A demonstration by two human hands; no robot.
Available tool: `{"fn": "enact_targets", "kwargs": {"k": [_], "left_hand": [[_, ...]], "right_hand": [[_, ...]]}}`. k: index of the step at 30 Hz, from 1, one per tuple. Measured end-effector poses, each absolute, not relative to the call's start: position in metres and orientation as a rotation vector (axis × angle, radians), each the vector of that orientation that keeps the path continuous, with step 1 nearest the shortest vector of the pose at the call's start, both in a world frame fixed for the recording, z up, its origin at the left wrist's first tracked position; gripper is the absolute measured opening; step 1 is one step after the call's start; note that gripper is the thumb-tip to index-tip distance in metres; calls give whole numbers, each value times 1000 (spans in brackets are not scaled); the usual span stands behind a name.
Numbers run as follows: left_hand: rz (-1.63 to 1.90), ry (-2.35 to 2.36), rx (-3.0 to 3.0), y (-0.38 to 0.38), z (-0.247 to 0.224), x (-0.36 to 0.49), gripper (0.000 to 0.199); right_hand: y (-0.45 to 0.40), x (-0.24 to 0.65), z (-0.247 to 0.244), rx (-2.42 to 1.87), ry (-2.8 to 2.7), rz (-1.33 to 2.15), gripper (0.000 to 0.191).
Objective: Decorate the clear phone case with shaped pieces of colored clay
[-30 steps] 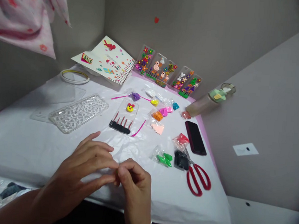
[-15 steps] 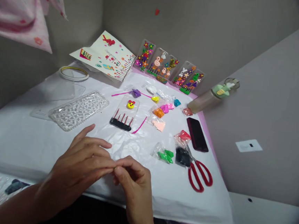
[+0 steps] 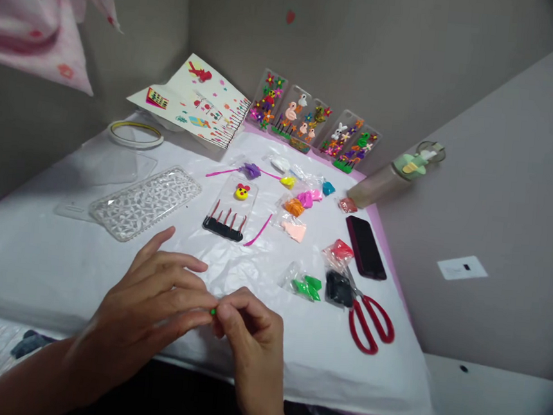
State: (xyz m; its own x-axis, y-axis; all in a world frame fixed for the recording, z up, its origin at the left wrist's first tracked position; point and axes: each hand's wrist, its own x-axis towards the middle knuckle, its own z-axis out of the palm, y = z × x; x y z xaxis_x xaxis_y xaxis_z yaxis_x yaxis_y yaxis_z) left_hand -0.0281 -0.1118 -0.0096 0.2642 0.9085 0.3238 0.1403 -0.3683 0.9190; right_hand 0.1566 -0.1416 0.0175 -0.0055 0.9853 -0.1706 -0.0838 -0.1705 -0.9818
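Observation:
A tiny piece of green clay [image 3: 214,312] sits between the fingertips of both hands. My left hand [image 3: 157,300] pinches it with thumb and index finger, the other fingers stretched loosely apart. On its right side my right hand [image 3: 248,334] is closed, thumb and index tips meeting at the piece. Just beyond the hands lies a clear phone case [image 3: 232,207] with a black clay strip, thin brown stems and a yellow face with red on top. Right of the hands is an open bag of green clay [image 3: 307,288].
Several clay packets, such as the orange one [image 3: 294,206], lie mid-table. Red-handled scissors [image 3: 370,322], black clay [image 3: 339,289] and a phone [image 3: 366,247] are at right. A textured clear case [image 3: 146,202] lies left. A bottle [image 3: 380,184] and decorated cases [image 3: 291,115] stand behind.
The right thumb and fingers have drawn slightly right, and the green clay between the fingertips has come into sight. The left hand has hardly moved.

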Motion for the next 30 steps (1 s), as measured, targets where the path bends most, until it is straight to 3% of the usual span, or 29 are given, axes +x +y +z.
{"fn": "enact_targets", "kwargs": {"k": [7, 14, 25, 30], "left_hand": [[1239, 1001, 1947, -113, -10, -29, 24], [1194, 996, 2051, -111, -14, -33, 30], [1158, 1097, 2246, -112, -4, -26, 17], [1125, 1204, 2061, -110, -11, -38, 7]], "right_hand": [[-142, 158, 15, -1272, -1039, 1412, 11], [-141, 158, 17, -1308, -1054, 1421, 12], [-144, 160, 20, -1216, -1167, 1550, 11], [-144, 165, 17, -1132, -1084, 1641, 18]]}}
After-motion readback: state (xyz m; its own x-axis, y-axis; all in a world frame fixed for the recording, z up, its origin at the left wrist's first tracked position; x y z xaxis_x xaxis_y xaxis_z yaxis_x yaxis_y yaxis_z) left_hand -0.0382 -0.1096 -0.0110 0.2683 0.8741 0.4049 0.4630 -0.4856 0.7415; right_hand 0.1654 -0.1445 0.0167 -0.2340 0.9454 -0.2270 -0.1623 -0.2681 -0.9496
